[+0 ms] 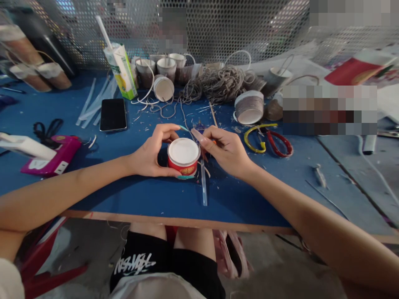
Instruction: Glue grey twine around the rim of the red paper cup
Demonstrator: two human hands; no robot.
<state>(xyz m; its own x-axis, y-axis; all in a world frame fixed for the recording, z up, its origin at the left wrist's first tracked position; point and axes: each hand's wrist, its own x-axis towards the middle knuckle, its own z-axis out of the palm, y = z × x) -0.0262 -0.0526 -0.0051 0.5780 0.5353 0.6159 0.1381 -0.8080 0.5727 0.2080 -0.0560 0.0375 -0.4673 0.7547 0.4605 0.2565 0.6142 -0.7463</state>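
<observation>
On the blue tabletop (140, 199), near its front edge and between my hands, is a small red paper cup (182, 167). My left hand (151, 151) is curved around it, thumb along the near side and fingers reaching round the far side. As I judge it, this grip needs to be firm enough to stop the cup turning but light enough not to dent the wall. My right hand (227, 151) is narrow, thumb and forefinger pinched on a thin grey cord (183, 116) beside the rim. I'd do best to keep that pinch close to the cup, with light, even tension, so the cord lies flush without slack or a kink; pulling hard could drag the cup askew.

The cup has its white round face up, framed by a greyish edge; whether that face is a recessed base or the inside, I cannot tell. Its side is glossy red, with a gold emblem turned towards me. My left thumb covers part of the lower wall. Just beside the cup, a clear glue stick (204, 187) points towards me; its far end is hidden near my right hand.
</observation>
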